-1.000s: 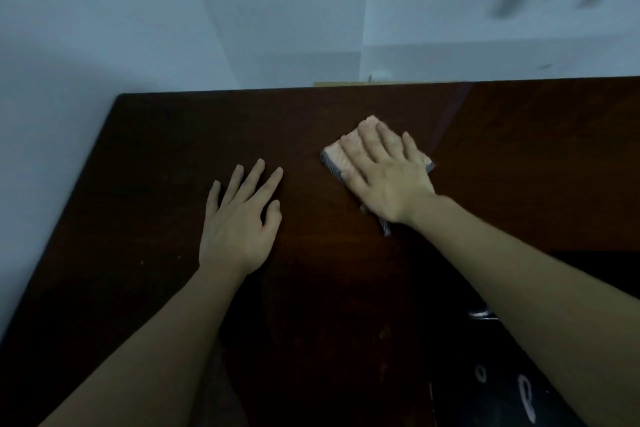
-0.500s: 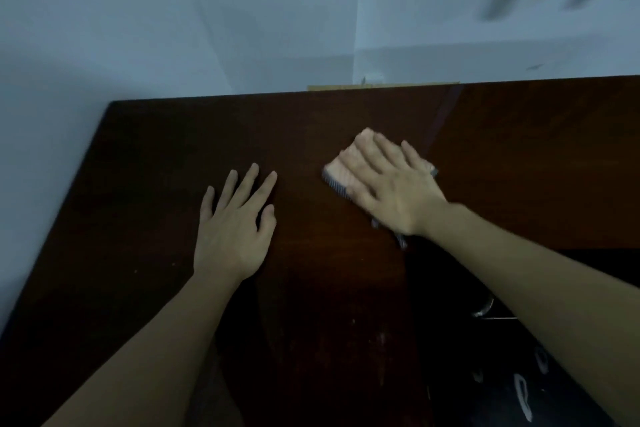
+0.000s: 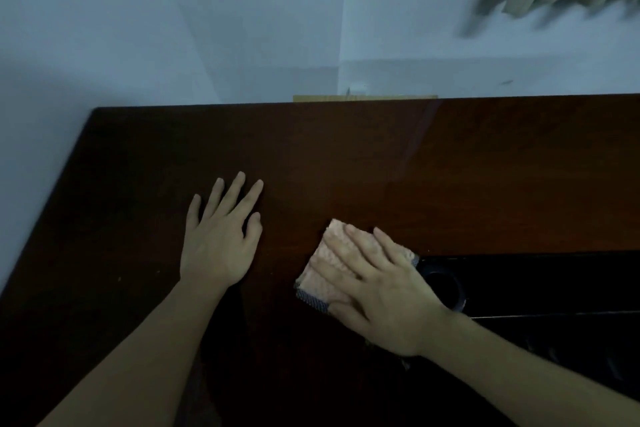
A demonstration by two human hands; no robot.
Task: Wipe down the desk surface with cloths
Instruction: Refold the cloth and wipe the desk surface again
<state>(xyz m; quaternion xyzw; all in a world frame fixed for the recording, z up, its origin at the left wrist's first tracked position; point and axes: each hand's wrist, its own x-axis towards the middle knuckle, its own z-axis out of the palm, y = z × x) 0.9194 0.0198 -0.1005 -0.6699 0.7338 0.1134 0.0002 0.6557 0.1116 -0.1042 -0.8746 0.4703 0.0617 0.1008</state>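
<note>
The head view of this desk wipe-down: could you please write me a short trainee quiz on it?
1. True or false: the left hand holds a cloth.
2. Which hand presses the pink cloth onto the desk? A) left B) right C) both
3. Fill in: the cloth lies near the desk's ____ edge, beside a dark round opening.

Key
1. False: the left hand lies flat on bare wood, fingers spread.
2. B: the right hand covers the cloth with straight fingers.
3. Near (the person's side); the far edge by the wall is well away from it.
</note>
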